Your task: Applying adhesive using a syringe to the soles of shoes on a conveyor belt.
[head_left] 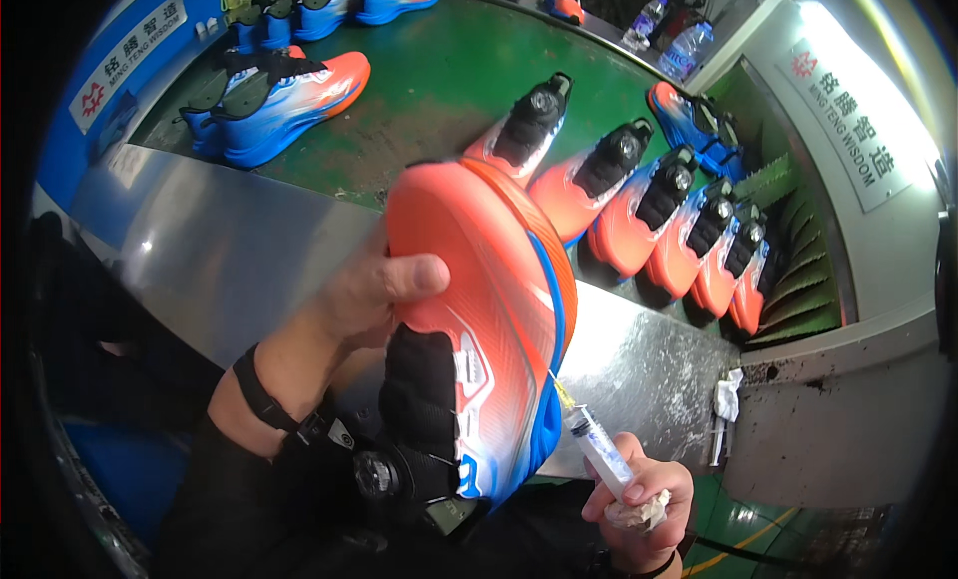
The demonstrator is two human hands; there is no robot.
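My left hand [384, 285] is closed on an orange, white and blue sports shoe [499, 289], its thumb pressed on the orange upper near the toe. The shoe is held up with the toe pointing away and its side turned to the right. Its black tongue and round dial face toward me at the lower left. In my right hand [649, 494] is a clear syringe [599, 444] with a yellow-based needle. The needle tip meets the shoe's side, by the seam between the upper and the blue sole. Something white and crumpled is wrapped at the syringe's rear end, under my fingers.
Several matching shoes [659, 195] stand in a row on the green belt [419, 80] at the right. More sit at the far left. A metal ledge [249, 250] runs along the near side. Black bristle strips [798, 270] line an opening at the right. Two bottles [684, 50] stand behind.
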